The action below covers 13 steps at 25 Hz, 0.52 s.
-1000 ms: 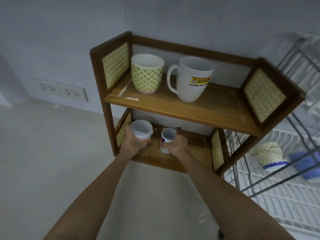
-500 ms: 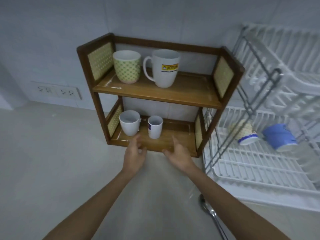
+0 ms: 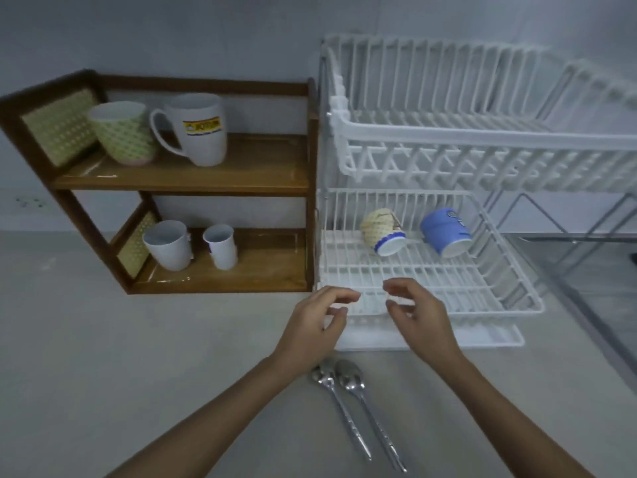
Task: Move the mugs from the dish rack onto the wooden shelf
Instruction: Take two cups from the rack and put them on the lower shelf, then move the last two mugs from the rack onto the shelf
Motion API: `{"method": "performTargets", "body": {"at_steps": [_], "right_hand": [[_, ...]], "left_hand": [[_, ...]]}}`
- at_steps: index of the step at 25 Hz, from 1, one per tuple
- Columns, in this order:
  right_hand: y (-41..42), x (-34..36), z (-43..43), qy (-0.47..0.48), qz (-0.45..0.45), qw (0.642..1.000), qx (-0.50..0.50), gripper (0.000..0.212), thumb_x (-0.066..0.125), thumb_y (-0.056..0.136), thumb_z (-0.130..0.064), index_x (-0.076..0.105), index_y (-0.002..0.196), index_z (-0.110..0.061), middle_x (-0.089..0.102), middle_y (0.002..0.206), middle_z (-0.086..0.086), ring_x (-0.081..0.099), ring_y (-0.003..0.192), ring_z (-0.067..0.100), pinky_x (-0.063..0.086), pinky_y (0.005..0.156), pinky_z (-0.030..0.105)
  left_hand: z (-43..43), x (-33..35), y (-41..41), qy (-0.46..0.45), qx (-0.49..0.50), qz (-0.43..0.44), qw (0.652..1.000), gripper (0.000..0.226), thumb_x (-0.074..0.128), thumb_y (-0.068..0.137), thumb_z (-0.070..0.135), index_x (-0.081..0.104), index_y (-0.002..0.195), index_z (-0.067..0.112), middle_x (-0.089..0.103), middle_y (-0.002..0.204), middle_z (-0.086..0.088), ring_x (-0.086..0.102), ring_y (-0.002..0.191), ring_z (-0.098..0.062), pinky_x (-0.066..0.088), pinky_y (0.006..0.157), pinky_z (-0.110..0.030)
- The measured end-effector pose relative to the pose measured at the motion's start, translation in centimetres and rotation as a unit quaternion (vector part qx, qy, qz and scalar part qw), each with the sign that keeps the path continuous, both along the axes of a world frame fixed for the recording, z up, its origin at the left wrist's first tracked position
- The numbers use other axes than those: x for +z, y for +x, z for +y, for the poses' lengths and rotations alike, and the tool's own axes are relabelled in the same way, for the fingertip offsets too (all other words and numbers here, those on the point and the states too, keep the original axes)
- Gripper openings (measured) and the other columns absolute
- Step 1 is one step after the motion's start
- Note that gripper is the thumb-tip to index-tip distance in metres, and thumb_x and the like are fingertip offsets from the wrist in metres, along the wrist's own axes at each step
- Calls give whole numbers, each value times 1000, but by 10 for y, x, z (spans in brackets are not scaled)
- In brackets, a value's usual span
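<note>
The wooden shelf (image 3: 262, 174) stands at the left. Its top board holds a green patterned mug (image 3: 124, 134) and a tall white logo mug (image 3: 201, 127). Its bottom board holds a white mug (image 3: 169, 244) and a small white cup (image 3: 221, 247). In the lower tier of the white dish rack (image 3: 431, 274) lie a cream patterned mug (image 3: 381, 231) and a blue mug (image 3: 446, 231), both tipped on their sides. My left hand (image 3: 315, 327) and my right hand (image 3: 418, 317) hover empty at the rack's front edge, fingers apart.
Two metal spoons (image 3: 355, 405) lie on the counter just below my hands. A wall socket (image 3: 29, 202) sits far left. The rack's upper tier (image 3: 482, 132) overhangs the lower one. A steel sink edge (image 3: 586, 270) is at the right.
My hands let go of the white mug and small cup on the bottom board, then drew back and moved right to the rack's front. The view has swung right too.
</note>
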State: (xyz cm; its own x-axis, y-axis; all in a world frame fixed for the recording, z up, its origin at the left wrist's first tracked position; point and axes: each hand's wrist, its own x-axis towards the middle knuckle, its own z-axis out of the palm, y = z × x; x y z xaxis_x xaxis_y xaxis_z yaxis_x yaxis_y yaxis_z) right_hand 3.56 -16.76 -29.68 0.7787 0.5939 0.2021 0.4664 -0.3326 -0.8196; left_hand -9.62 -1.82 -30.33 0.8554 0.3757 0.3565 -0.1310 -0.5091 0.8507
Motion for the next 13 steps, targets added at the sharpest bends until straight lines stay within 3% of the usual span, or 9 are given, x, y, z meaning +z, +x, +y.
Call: {"method": "performTargets", "body": {"at_steps": [2,4,7,10,13], "right_hand": [[35,-3,-12,-11,-11,999,-28,30,64,83,0,63,108,-15,68,107,-1,64,101,17,50,82,25],[70,-2,-20,-36,-40,997,-55,32,64,84,-3,62,115,-10,67,116,5,61,109,23,44,85,27],[122,5,-17,-81,-73,991,-81,45,65,84,-7,54,127,-3,57,131,16,52,121,32,40,91,31],[171,10,-4,-166,-97,977,-94,62,64,84,-15,38,139,0,42,143,22,39,132,37,37,104,42],[205,8,10,-248,-94,957,-113,72,62,85,-27,26,145,-8,32,148,21,36,131,39,39,102,45]], "left_hand": [[-19,3,30,-35,-4,20,999,30,53,89,4,63,109,24,64,108,17,60,104,4,45,81,-5],[-28,5,64,-60,17,51,997,29,54,89,0,62,111,17,65,111,7,60,104,-1,46,80,-5],[-24,9,117,-70,85,106,988,30,54,89,0,58,117,9,61,121,-6,59,111,-20,47,88,-21],[-19,10,164,-81,147,181,969,42,56,90,14,46,131,9,53,135,-10,54,119,-28,47,94,-34],[-10,10,205,-50,201,270,940,59,55,91,28,32,141,8,47,139,-16,52,119,-34,48,93,-38]]}}
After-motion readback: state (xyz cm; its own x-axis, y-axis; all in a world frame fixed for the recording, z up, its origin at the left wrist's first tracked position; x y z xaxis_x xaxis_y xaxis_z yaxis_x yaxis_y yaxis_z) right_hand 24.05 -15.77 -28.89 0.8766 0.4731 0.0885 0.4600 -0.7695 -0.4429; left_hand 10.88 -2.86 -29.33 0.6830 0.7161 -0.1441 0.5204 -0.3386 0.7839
